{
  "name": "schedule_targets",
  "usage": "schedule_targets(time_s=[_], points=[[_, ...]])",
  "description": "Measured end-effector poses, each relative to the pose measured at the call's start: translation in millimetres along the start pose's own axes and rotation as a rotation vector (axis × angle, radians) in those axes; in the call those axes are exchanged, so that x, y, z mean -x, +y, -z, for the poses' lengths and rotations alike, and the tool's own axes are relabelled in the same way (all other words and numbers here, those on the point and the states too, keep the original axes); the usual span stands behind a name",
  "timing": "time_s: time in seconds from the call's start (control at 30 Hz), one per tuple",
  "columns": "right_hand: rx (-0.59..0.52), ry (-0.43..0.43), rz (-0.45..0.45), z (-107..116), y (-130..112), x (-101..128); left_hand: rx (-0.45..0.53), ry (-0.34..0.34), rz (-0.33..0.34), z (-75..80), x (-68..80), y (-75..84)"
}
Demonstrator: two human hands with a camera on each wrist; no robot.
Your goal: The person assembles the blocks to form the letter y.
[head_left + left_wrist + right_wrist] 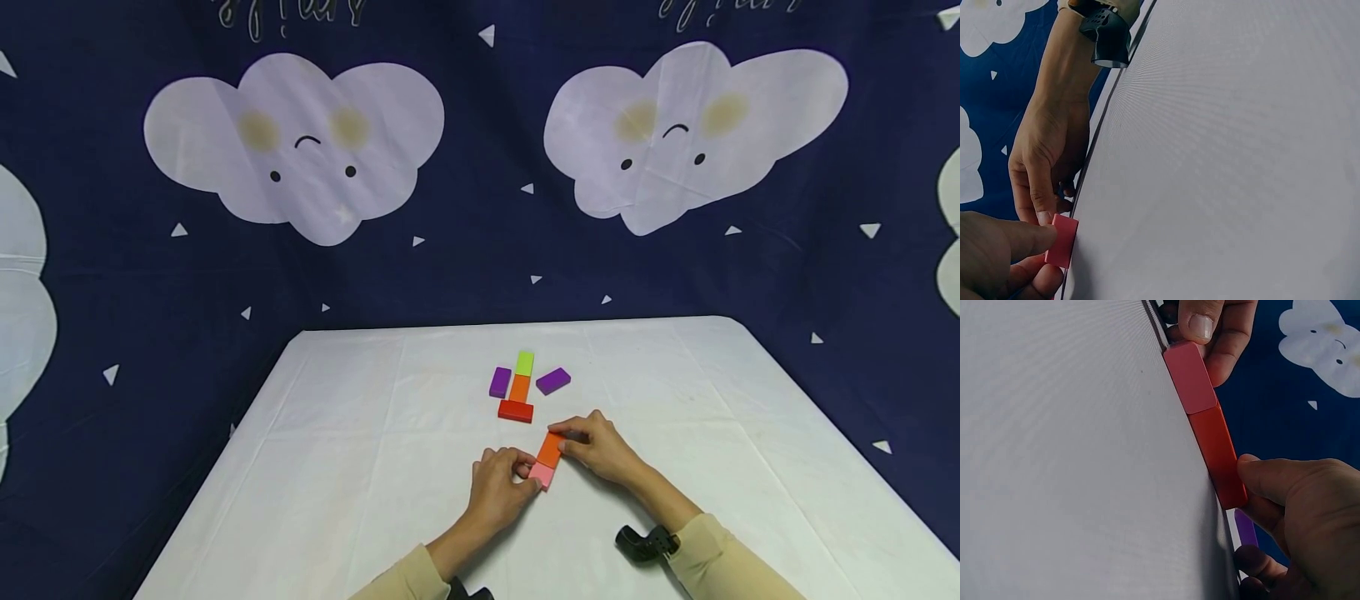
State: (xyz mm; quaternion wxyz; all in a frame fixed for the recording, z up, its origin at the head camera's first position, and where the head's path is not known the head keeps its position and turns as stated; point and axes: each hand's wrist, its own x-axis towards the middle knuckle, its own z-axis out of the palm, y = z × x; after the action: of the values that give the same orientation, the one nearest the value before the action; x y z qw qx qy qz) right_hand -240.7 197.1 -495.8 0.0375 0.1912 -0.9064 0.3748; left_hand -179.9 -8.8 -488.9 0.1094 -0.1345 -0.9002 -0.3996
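I can read no whole word from here. The writing I get on my feed is pale outlined script on the dark blue backdrop (pixel 480 150) in the head view: one line of lettering (pixel 291 12) at the upper left of the frame, a second line (pixel 727 11) at the upper right. Both stand upside down and run off the top edge, so I can't make them out.

Looks like a spot closed in with dark blue cloth (pixel 480 250) at nine, twelve and three o'clock; can't tell if in a home. Has upside-down cloud pictures (pixel 300 192) at ten and two, and a white table (pixel 322 492) at six.
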Motion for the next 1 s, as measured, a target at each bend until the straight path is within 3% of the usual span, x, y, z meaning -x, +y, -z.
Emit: schedule_targets(time_s=[0.53, 1.0], points=[[0.004, 0.043, 0.033, 2, 1, -1, 0.055, -0.020, 0.018, 2.8, 0.3, 2.1], [-0.003, 0.166, 0.038, 6, -1, -7, 0.035, -0.055, -0.113, 9.4, -14.8, -0.1]])
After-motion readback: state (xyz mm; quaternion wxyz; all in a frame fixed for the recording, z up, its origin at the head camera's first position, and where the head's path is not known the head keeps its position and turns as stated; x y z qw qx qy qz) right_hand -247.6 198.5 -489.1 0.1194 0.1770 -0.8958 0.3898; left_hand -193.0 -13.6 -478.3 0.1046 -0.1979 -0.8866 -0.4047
